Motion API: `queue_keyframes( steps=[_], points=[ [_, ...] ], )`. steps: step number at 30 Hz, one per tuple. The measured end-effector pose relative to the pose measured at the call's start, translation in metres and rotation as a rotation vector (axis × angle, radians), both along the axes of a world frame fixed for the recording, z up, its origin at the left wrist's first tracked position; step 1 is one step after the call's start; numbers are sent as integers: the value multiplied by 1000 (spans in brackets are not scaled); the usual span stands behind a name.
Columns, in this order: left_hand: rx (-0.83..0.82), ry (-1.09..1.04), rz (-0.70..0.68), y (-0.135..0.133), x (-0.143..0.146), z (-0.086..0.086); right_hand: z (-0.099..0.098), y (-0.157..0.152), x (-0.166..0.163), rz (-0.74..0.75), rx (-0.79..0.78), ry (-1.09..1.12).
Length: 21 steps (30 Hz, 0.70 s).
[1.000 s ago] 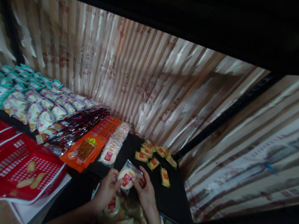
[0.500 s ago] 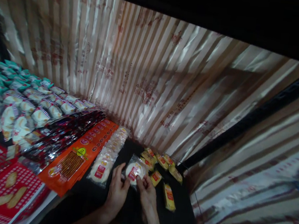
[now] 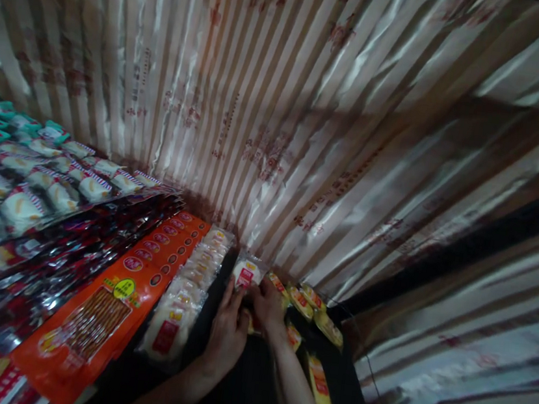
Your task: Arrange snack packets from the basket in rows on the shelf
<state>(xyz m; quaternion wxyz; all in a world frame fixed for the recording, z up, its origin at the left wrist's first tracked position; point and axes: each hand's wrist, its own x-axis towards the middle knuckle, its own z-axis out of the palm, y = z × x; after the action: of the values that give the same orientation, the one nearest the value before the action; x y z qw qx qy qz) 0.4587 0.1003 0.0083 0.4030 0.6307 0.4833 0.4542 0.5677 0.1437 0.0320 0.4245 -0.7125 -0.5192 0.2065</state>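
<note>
A clear packet with a round white cracker [image 3: 247,274] and a red label lies against the back of the black shelf, just beyond my hands. My left hand [image 3: 228,328] has its fingers stretched forward, the tips at the packet's near left edge and the thumb apart. My right hand [image 3: 269,308] is curled at the near right edge, its fingers on the packet; the fingertips are partly hidden. To the left runs an overlapping row of similar white cracker packets [image 3: 167,334]. Small yellow packets [image 3: 300,303] lie right of my right hand, one partly showing between my hands.
Orange packs of stick snacks [image 3: 106,306] lie left of the cracker row, then dark shiny packs [image 3: 82,248] and many white snack bags [image 3: 26,208]. A striped foil-like sheet [image 3: 268,130] hangs behind. A black post [image 3: 440,252] slants at the right.
My hands and the cracker packet have moved farther back on the shelf, towards the sheet. My left fingertips now reach the packet. The view has come closer and tilted.
</note>
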Motion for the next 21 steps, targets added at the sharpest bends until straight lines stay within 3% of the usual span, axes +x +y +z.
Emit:
queue_keyframes(
  steps=[7, 21],
  points=[
    [-166, 8, -7, 12, 1, 2, 8, 47, -10, -47, -268, -359],
    [-318, 82, -115, 6, 7, 8, -4, 66, -8, -51, -378, -468]
  ],
)
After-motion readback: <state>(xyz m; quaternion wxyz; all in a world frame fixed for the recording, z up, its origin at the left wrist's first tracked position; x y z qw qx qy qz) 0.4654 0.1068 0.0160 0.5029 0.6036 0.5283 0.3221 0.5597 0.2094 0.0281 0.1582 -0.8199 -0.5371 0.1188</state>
